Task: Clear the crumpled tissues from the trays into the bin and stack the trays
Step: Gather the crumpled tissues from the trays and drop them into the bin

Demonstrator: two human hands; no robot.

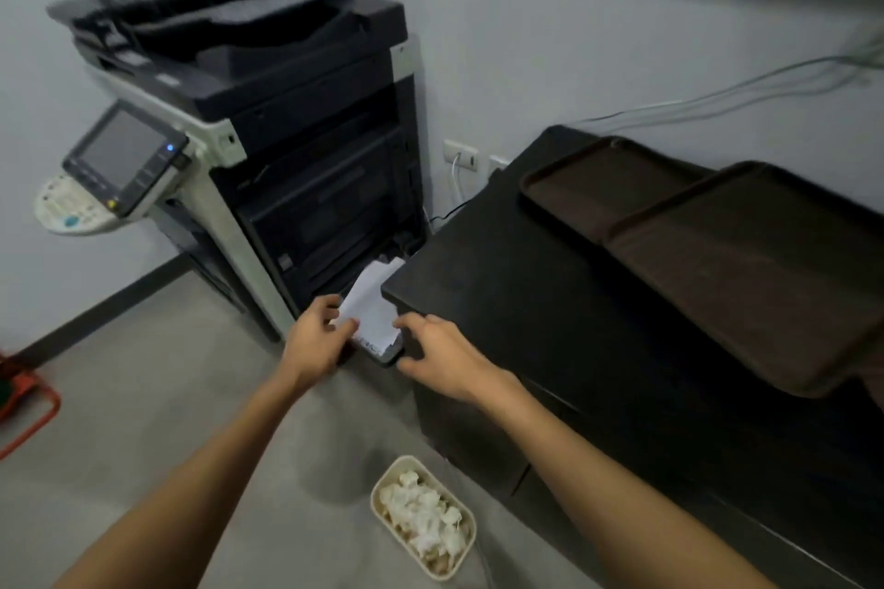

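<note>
Trays: I count two, far tray [598, 187] and near tray [765, 273], overlapping on the black cabinet [502, 282]; one bin [379, 493] on the grey floor [191, 397] holds heaped tissues [425, 517]. A copier [287, 110] stands left, against the wall [526, 38]. At the cabinet's corner, left hand [313, 340] pinches a paper [370, 311]; right hand [445, 354] curls round a dark slab [387, 353].

A large black-and-grey photocopier [268, 148] stands against the pale wall, its touch panel [122, 155] jutting out at the left. Low at its side, white paper [370, 309] sticks out beside a black desk [502, 301]. Wall sockets [460, 154] hold a white cable [457, 179], and an orange frame [28, 402] lies on the grey floor [191, 397]
</note>
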